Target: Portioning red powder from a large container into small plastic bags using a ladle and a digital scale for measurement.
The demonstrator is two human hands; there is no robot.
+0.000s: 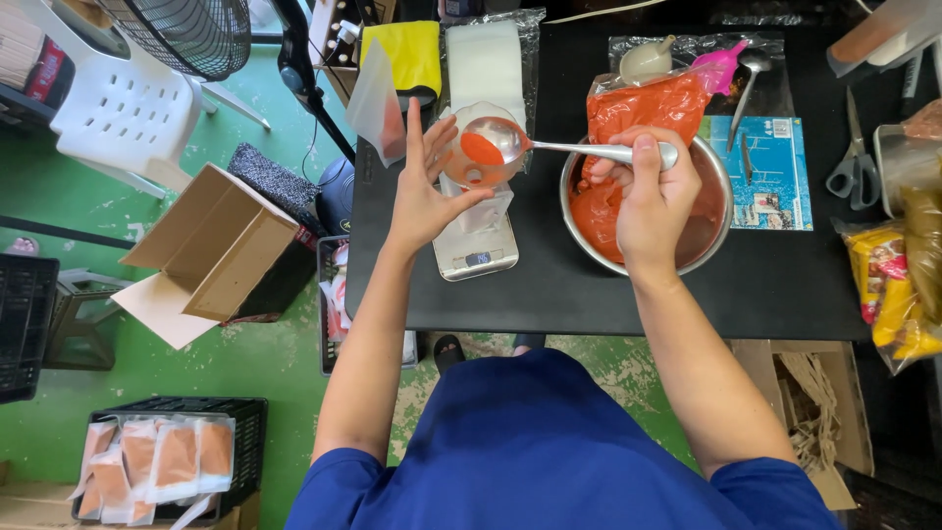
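Observation:
My right hand (653, 191) grips the handle of a metal ladle (500, 137) whose bowl carries orange-red paste. The ladle's bowl sits over the mouth of a small clear plastic bag (471, 162) that my left hand (424, 186) holds open above a small digital scale (476, 257). Under my right hand stands a steel bowl (721, 211) with more of the orange-red paste, and a large clear bag of the same paste (653, 103) leans on its far rim. All of this stands on a black table (589, 294).
Scissors (852, 167) and packaged goods (898, 285) lie at the table's right. A stack of clear bags (486, 59) and a yellow cloth (402, 54) lie at the back. On the green floor to the left are an open cardboard box (211, 255), a white chair (123, 108) and a crate of filled pouches (162, 461).

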